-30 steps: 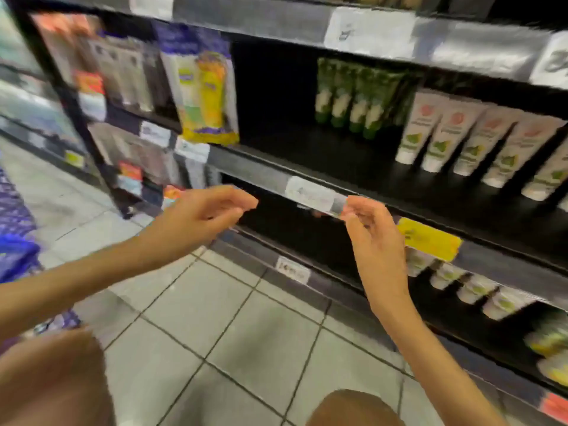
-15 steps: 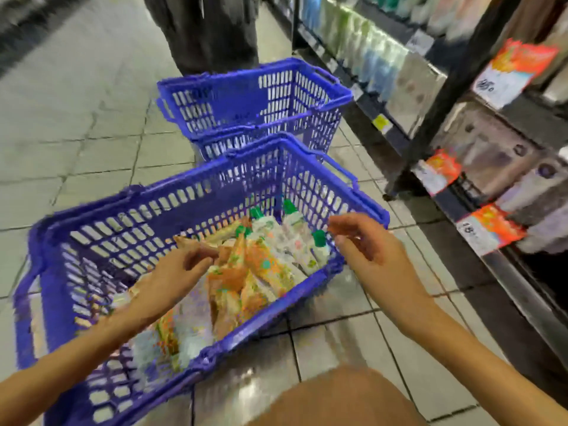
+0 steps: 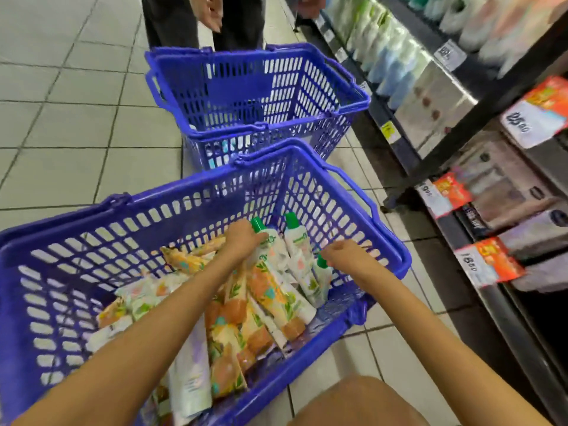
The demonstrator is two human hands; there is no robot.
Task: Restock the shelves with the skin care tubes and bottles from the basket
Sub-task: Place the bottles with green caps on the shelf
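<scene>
While our blue basket (image 3: 215,186) sits on the floor (image 3: 76,118) by the shelves (image 3: 479,112), heaped with orange tubes (image 3: 270,290), our left hand (image 3: 242,238) curls round one green-capped bottle (image 3: 268,242); whether our right hand (image 3: 344,253) grips the smaller bottle (image 3: 322,276), we cannot tell.

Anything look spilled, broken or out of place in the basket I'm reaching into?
Nothing looks spilled or broken. The tubes and green-capped bottles lie jumbled at mixed angles in the near basket: untidy, not damaged.

Looks like a shop aisle: price tags (image 3: 534,121) on stocked shelves (image 3: 376,112) right of the fingers (image 3: 335,248), a blue shopping basket (image 3: 362,195) around them.
</scene>
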